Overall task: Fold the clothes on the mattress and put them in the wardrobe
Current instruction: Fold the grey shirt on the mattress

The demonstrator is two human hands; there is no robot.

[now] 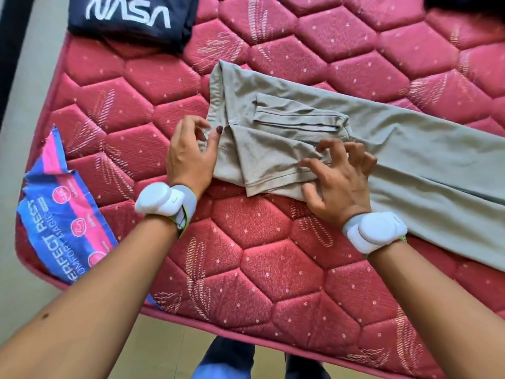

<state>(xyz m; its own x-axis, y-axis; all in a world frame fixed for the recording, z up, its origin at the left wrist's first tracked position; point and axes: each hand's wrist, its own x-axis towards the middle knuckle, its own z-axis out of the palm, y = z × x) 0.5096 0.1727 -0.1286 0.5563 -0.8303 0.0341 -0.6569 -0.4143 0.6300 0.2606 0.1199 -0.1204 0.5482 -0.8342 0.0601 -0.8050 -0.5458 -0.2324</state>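
Mattress [273, 242]: red/crimson quilt, hexagon stitch pattern, small pale dots, tan-pink feather/leaf motifs woven in some cells, pink piping on the edge. Label [62, 214] at the left corner: blue with a pink diagonal band, white lettering, round white-outlined icons. Shirt [410, 160]: plain grey-beige, no print, same-colour stitching at the hems. Dark garment [131, 20] at top left: navy/black, white "NASA" worm logo. Wristbands [161, 199]: white pods on grey straps, thin lime-green trim, one on each wrist. Left thumbnail [219, 129]: dark maroon polish. Floor [32, 77]: pale beige-grey. Trousers [226, 359] at the bottom edge: dark blue.
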